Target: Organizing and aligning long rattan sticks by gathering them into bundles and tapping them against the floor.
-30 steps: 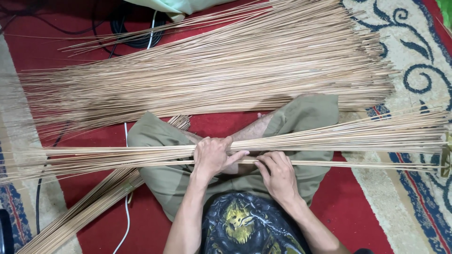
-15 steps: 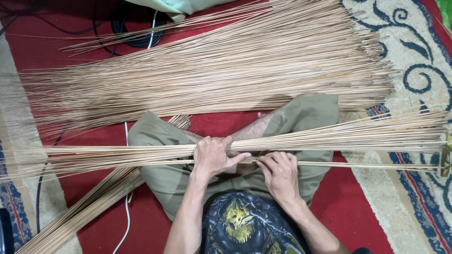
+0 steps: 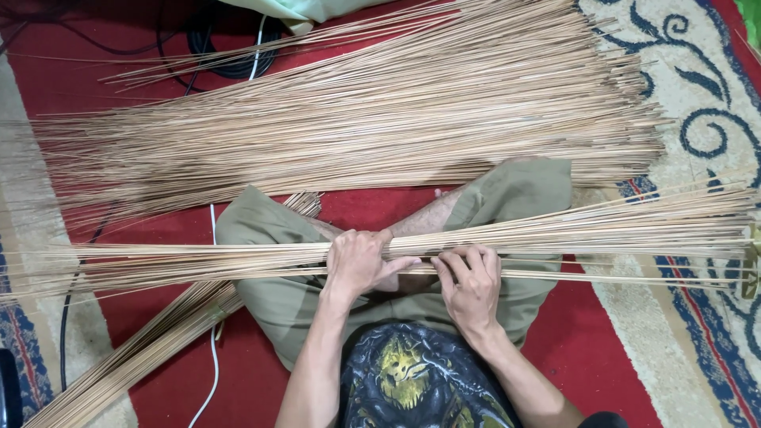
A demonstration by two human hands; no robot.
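A person sits cross-legged on a red carpet (image 3: 618, 372), with a thin layer of long, pale sticks (image 3: 602, 234) lying across the lap and reaching out to both sides. The left hand (image 3: 358, 261) rests on this layer near its middle, fingers curled down over the sticks and thumb stretched out along them, pressing rather than lifting. The right hand (image 3: 469, 284) sits just beside it, fingers bent and pinching what looks like one or a few sticks at the near edge of the layer; exactly how many cannot be told. Beyond the knees lies a much larger heap of the same sticks (image 3: 380, 119), fanned loosely over the carpet, and a tighter bundle (image 3: 135, 361) slants off at the lower left beside a white cable (image 3: 212, 361). A coil of black cable (image 3: 230, 55) lies at the top. Judging by the piles, only a small share sits on the lap and the large heap appears untouched, so most of the handling seems left.
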